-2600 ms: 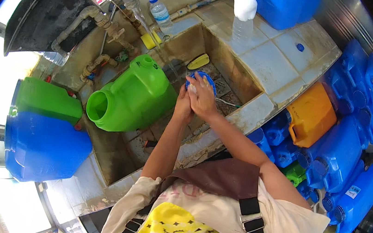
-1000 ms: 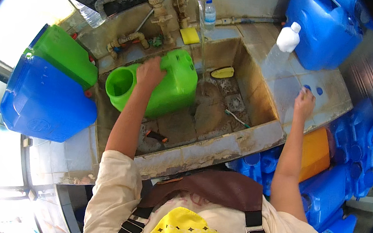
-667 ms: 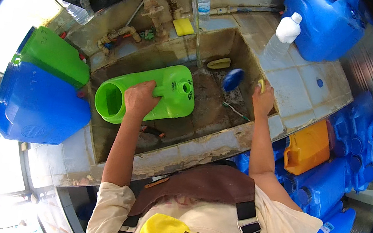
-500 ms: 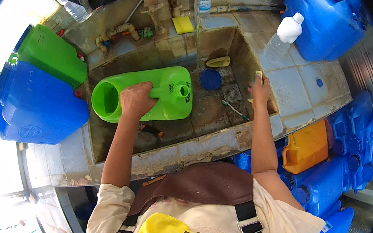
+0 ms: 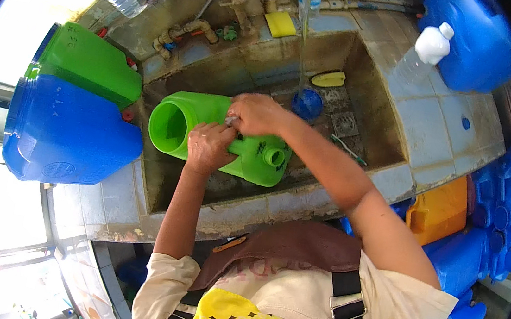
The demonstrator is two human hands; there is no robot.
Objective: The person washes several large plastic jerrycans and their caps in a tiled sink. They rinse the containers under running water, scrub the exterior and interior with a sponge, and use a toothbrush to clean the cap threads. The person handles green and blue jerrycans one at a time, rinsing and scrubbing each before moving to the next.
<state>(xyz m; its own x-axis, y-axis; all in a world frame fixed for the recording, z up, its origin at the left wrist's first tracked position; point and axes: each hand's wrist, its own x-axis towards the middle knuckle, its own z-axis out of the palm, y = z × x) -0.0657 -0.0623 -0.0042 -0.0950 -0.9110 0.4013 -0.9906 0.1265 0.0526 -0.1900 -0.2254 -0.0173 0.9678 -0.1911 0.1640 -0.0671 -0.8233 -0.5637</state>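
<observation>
A green plastic jug lies on its side in the tiled sink. Its wide round mouth faces left, and a small open spout points up at its right end. My left hand is closed around the jug's handle. Over the far side of the jug, my right hand has its fingers curled around a small pale pad, mostly hidden by the fingers. Water runs down in a thin stream onto a blue round cap or bowl to the right of the jug.
A yellow sponge rests on the back ledge; a pale yellow scrubber and a toothbrush lie in the sink. Blue and green containers stand left. A white-topped bottle stands right, with more jugs below the counter.
My right hand has come left from the sink's right wall to the green jug, bringing the small pale pad. My left hand stays on the handle. The whole view has shifted slightly.
</observation>
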